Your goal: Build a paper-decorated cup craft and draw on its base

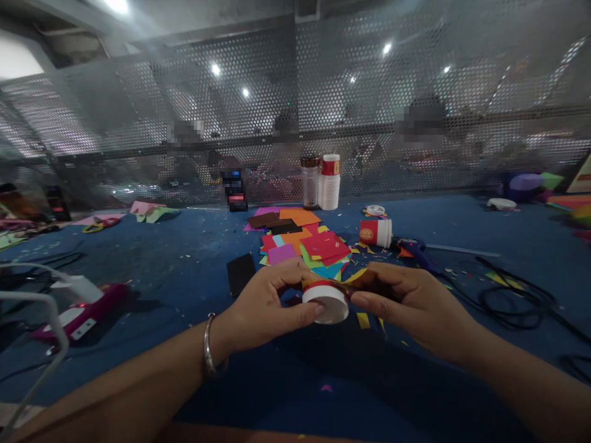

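Left forearm (138, 369) nearest, the left hand (265, 301) grasps a paper cup (331, 306) over the bench (277, 381); too hard a squeeze could dent it. The right hand (410, 296) pinches yellow paper (362, 278) along its far side, which could slip if that grip loosens or crease if bent sharply.
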### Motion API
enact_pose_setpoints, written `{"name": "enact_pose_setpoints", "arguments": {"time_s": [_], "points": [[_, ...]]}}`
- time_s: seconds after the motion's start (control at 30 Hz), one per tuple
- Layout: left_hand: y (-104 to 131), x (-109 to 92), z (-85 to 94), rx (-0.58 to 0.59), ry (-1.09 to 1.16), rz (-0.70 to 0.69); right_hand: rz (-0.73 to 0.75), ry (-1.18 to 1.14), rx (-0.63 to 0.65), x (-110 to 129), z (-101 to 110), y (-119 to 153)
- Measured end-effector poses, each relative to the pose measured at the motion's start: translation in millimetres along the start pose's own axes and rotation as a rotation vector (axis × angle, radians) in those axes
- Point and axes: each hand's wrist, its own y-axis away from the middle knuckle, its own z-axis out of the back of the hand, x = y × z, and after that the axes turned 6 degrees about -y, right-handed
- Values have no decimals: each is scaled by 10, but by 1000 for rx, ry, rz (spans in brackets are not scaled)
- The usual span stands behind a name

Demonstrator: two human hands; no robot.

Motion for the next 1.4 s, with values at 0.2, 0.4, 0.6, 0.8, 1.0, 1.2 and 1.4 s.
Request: {"name": "enact_pose_setpoints", "arguments": {"time_s": [0.2, 0.4, 0.6, 0.8, 1.0, 1.2, 1.4], "points": [[16, 8, -32, -4, 132, 49, 10, -38, 10, 1, -3, -8], [12, 14, -51, -2, 140, 71, 6, -50, 12, 5, -5, -18], [2, -8, -41, 1, 108, 61, 3, -11, 8, 14, -4, -19], [0, 7, -44, 1, 167, 94, 9, -14, 3, -7, -4, -14], [-2, 31, -58, 35, 325, 171, 13, -41, -1, -24, -2, -25], [-6, 33, -45, 30, 233, 151, -5, -79, 18, 2, -3, -38], [-21, 25, -51, 31, 240, 127, 16, -34, 0, 5, 2, -31]]}}
